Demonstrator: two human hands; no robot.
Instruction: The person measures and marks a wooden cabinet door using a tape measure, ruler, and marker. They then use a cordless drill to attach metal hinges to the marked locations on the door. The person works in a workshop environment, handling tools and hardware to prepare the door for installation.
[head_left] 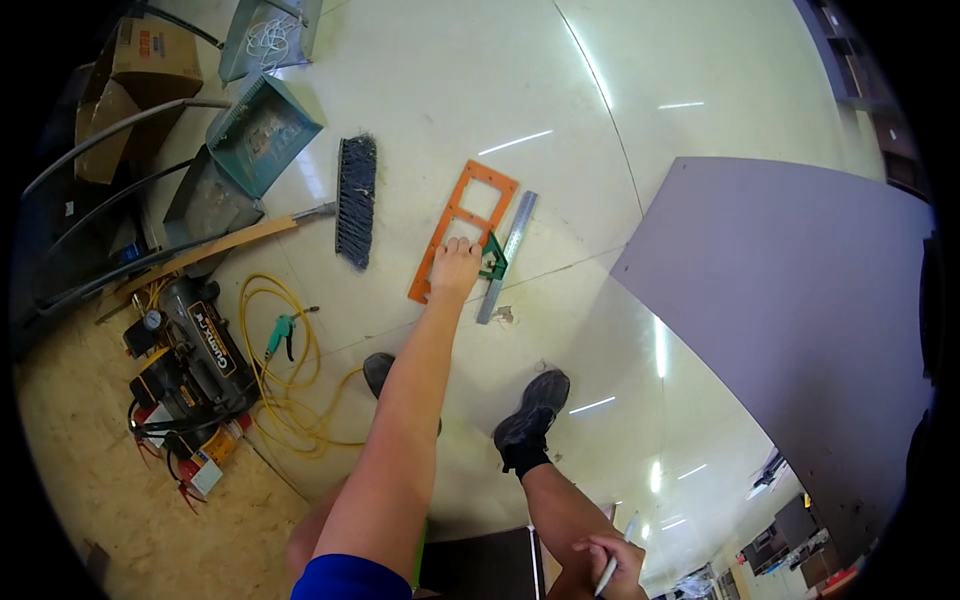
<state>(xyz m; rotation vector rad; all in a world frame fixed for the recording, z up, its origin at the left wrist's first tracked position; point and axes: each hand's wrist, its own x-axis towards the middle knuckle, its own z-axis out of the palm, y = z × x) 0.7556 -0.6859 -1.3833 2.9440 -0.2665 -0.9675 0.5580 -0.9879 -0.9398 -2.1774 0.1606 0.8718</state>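
Note:
My left hand [457,265] reaches down to the floor, its fingers curled over the edge of an orange rectangular template [430,262] with square cut-outs. Right of it, close to my fingers, lies a combination square with a green head [494,258] and a steel rule [518,222]. The fingertips are partly hidden, but they seem to grip the template. Down at the lower right, my right hand [618,562] is closed round a slim whitish pen [606,577], beside my leg.
A large grey-purple panel [770,270] stands on the right. At left are a broom head [356,200], dustpans [262,135], a cardboard box [155,65] and an air compressor [210,340]. A yellow hose [316,345] with a green blow gun [279,333] coils beside my shoes [533,408].

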